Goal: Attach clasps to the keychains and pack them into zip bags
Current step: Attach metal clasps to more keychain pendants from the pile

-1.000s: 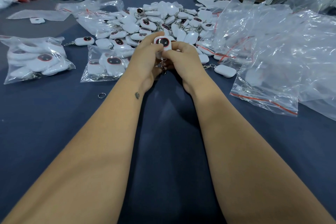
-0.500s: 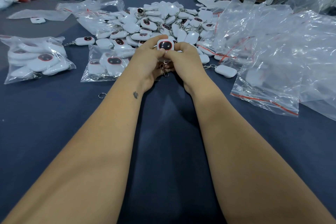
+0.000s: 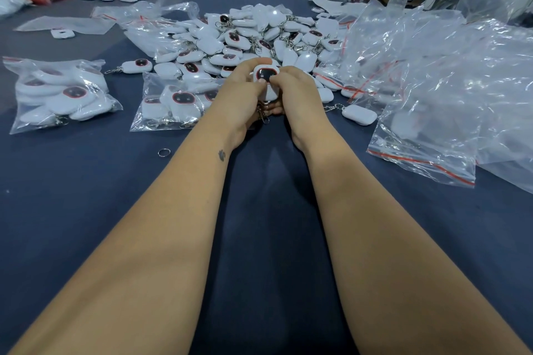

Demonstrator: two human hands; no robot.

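Dark blue table (image 3: 86,210), with a big keychain pile (image 3: 259,34) at the far side. Both hands meet just near of it: left hand (image 3: 242,98) and right hand (image 3: 297,95) pinching one white keychain (image 3: 266,75), clasp (image 3: 263,116) dangling underneath. Packed bags (image 3: 57,95) sit left, empty bags (image 3: 447,95) right.

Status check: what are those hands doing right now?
Left hand, right hand both grip one white keychain. Metal clasp dangles below. Nothing in the way.
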